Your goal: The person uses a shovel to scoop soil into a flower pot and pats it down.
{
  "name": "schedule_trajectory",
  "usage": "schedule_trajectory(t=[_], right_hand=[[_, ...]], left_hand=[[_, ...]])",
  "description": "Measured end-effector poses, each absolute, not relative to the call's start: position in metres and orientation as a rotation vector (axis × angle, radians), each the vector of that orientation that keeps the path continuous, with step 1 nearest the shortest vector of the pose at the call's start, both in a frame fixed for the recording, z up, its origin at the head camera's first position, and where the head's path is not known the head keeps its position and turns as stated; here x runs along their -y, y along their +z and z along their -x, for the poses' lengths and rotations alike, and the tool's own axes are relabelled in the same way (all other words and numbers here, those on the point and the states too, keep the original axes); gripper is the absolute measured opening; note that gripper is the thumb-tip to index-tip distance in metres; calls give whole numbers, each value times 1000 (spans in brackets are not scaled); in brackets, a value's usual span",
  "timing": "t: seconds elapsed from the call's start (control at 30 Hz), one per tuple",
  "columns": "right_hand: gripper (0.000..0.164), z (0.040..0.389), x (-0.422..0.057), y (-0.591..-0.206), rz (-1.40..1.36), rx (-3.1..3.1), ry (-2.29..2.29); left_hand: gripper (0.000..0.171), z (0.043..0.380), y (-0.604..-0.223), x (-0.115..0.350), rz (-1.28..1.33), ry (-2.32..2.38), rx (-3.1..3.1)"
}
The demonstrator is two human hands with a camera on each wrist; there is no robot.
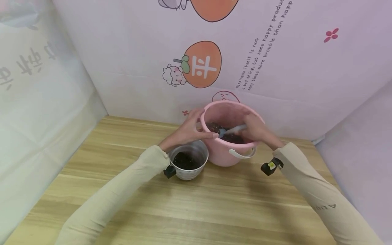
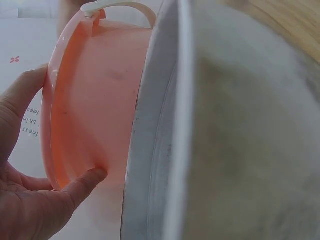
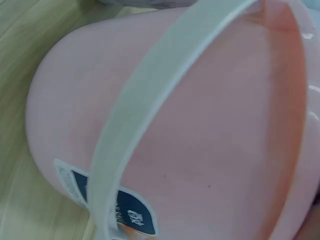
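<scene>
A pink bucket (image 1: 225,154) with dark soil (image 1: 232,138) inside stands near the back wall. My left hand (image 1: 191,131) holds its left side, thumb over the rim and fingertips against the outer wall (image 2: 100,95). Down inside the bucket, my right hand (image 1: 254,127) grips the pale handle of a small trowel (image 1: 235,129), whose grey-blue end (image 1: 222,132) meets the soil. Right below my left wrist sits a whitish pot (image 1: 187,174), also with dark soil (image 1: 185,161) in it. The right wrist view shows mostly the bucket's outer wall (image 3: 210,125); the right hand is nearly hidden there.
The bucket's white carry handle (image 1: 242,156) hangs down at the front. Everything stands on a wood-grain table (image 1: 196,211). A printed cloth (image 1: 134,68) rises directly behind the bucket, with pale cloth sides (image 1: 36,109) to the left and right.
</scene>
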State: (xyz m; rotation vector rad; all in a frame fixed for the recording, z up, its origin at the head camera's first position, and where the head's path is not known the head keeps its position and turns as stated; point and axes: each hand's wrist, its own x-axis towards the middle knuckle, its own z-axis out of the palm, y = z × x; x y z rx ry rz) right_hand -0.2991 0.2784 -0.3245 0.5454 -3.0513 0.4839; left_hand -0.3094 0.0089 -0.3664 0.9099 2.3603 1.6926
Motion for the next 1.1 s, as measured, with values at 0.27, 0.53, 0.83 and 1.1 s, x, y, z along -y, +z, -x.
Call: schedule_trajectory(t=[0.27,0.53,0.83,1.1], right_hand=[[35,297,-293,-318,-614,3029,702],[18,295,-311,-316,-838,2866,735],[22,297,-323,-320,-1071,2673,671],[22,294,-332,-320,-1054,2631,667]], left_hand=[[95,310,-368,-9,-916,1719,-2335],[93,310,-366,-9,-893,1716,-2339],[96,312,-369,-9,-896,1717,-2345],[96,312,-370,-9,-896,1694,-2378]])
